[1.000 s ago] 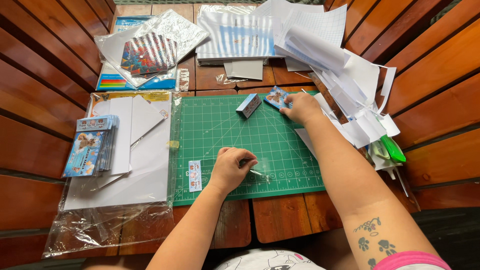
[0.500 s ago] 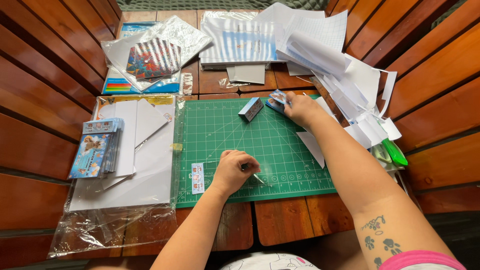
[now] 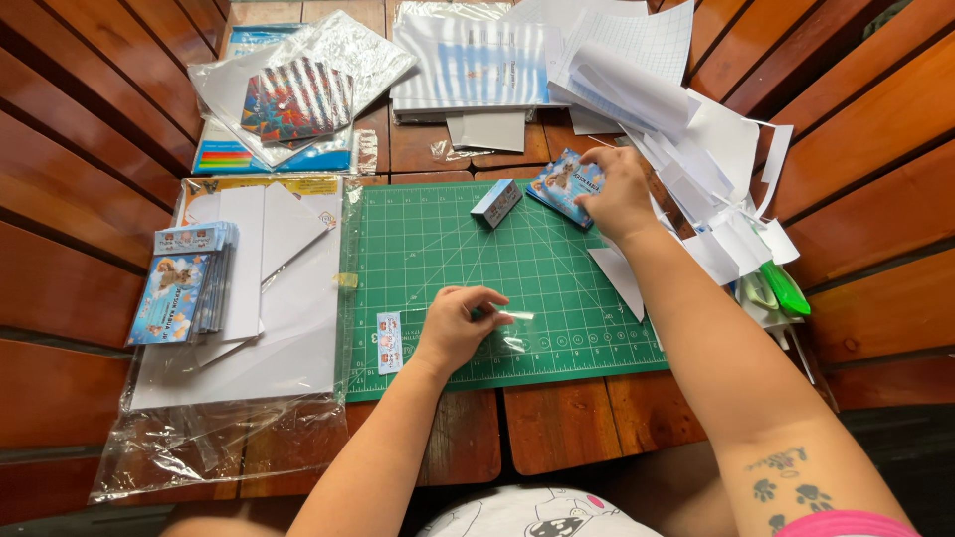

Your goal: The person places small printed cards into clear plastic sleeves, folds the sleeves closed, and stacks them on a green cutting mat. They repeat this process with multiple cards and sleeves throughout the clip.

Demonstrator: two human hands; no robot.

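Observation:
My left hand [image 3: 458, 323] rests on the green cutting mat [image 3: 448, 249] near its front edge, pinching a small clear plastic sleeve [image 3: 507, 328]. At the mat's far right corner, my right hand [image 3: 617, 189] grips a blue printed card [image 3: 560, 184]. A small folded blue box [image 3: 495, 202] stands on the mat just left of that card. A little sticker strip [image 3: 388, 341] lies on the mat beside my left hand.
A stack of blue printed cards [image 3: 184, 283] lies on white sheets in a clear bag [image 3: 249, 298] at the left. Loose white papers [image 3: 686, 129] pile up at the right, with a green cutter [image 3: 786, 288]. Colourful packets [image 3: 293, 99] lie at the back.
My right hand has closed on the blue card at the mat's far corner. My left hand has shifted slightly on the clear sleeve. The view has tilted a little.

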